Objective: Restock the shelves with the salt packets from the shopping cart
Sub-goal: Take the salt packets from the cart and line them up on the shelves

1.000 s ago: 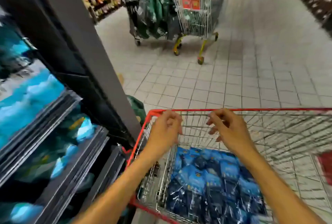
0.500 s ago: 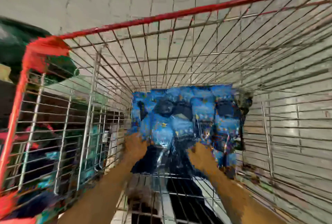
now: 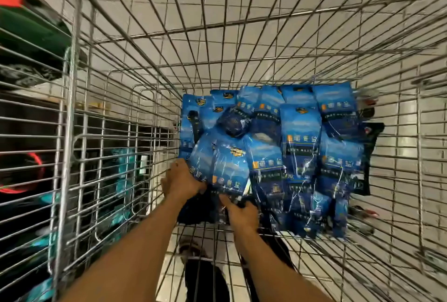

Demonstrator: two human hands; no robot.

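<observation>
Both hands are down inside the silver wire-mesh shopping cart (image 3: 116, 113) right now, working the near edge of the heap of glossy blue plastic salt packets (image 3: 300, 132). The heap fills the floor of the basket from centre out to three o'clock, packets overlapping like tiles, some face up, some tipped on edge.

The left hand (image 3: 182, 182) is at the heap's seven o'clock corner, fingers wrapped under the near end of the nearest blue salt packet (image 3: 217, 166), which tilts up off the pile. That's a grip. The right hand (image 3: 242, 213) sits just beside it toward five o'clock, fingers curled down into the dark gap beneath the packets; whether it has actually caught one I cannot tell, the fingertips are buried.

So this looks like the pick-up step, the gathering of a load, with nothing shelved from this reach yet. The next move likely calls for a firm hold on a small stack, a lift clear of the high wire walls, then a turn to nine o'clock, where dark shelving (image 3: 29, 137) shows blurred through the mesh.

The film is slick and crinkled, catching white glints; the packets look soft, pillowy, heavy for their shape. They may well slide off each other.
</observation>
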